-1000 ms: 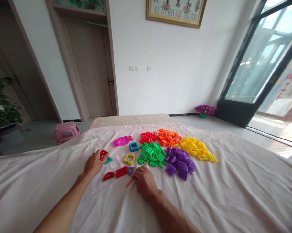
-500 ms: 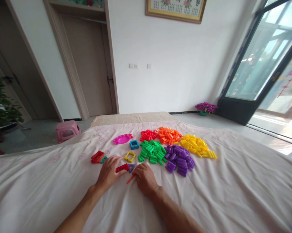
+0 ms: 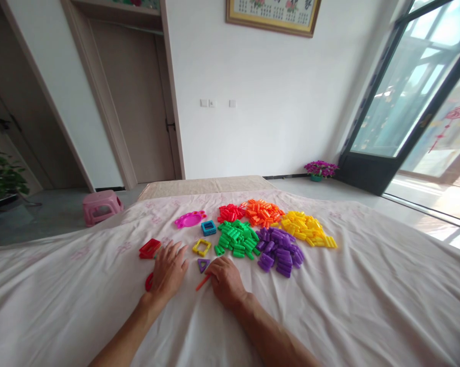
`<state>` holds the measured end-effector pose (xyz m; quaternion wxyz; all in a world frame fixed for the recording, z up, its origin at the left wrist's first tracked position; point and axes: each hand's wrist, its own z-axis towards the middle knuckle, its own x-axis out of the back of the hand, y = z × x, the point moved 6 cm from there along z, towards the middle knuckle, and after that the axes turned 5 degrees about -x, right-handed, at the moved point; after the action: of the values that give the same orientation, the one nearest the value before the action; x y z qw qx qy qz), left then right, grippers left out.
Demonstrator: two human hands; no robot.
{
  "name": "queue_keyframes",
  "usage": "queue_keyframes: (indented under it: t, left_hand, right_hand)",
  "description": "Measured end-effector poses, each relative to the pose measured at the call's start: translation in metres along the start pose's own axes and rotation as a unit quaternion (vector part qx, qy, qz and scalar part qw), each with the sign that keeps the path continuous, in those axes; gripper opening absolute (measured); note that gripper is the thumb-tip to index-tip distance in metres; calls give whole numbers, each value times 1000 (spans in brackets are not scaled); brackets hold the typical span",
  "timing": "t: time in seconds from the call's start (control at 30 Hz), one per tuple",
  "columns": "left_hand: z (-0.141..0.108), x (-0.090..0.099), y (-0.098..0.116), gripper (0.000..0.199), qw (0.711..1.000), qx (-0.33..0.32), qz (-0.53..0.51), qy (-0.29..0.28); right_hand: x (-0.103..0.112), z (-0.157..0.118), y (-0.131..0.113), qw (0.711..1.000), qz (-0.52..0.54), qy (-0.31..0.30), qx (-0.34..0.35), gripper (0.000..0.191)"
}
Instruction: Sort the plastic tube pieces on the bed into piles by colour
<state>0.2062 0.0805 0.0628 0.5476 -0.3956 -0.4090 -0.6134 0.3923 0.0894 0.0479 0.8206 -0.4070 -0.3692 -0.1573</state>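
Observation:
My left hand (image 3: 170, 269) rests on the cloth with its fingers stretched out. A red piece (image 3: 149, 281) lies at its left side, and a red frame (image 3: 150, 248) is just beyond. My right hand (image 3: 225, 280) is closed on a thin orange stick (image 3: 203, 283) that points down to the left. Between the hands lies a purple triangle (image 3: 203, 265), with a yellow square frame (image 3: 201, 247) behind it. Farther back are a blue square frame (image 3: 209, 228) and a pink oval piece (image 3: 190, 219).
Piles of green (image 3: 237, 238), purple (image 3: 280, 251), yellow (image 3: 308, 229), orange (image 3: 262, 212) and red (image 3: 231, 212) pieces lie right of centre on the pale cloth (image 3: 367, 285). A pink stool (image 3: 103, 205) stands beyond the left edge.
The red piece between my hands has moved to the left of my left hand, whose fingers now lie spread and empty. My right hand keeps the orange stick.

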Motion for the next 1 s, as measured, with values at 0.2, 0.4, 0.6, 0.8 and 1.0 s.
queue_keyframes:
  t: [0.2,0.4,0.6,0.8,1.0]
  left_hand:
    - [25,-21,56,51,992,-89,-70,-51]
    - [23,-34,41,54,996,-63,-38,-41]
    - [11,-22,-16,53,995,39,86,-28]
    - [33,-18,-14,47,996,46,64,-33]
    - [89,-43,42,56,993,-99,-16,-57]
  right_hand:
    - [13,0,0,998,23,54,-10,36]
    - [16,0,4,997,30,69,-27,37]
    - [15,0,6,995,55,69,-39,35]
    - [16,3,5,995,62,68,-45,35]
    - [16,2,9,994,63,72,-55,36]
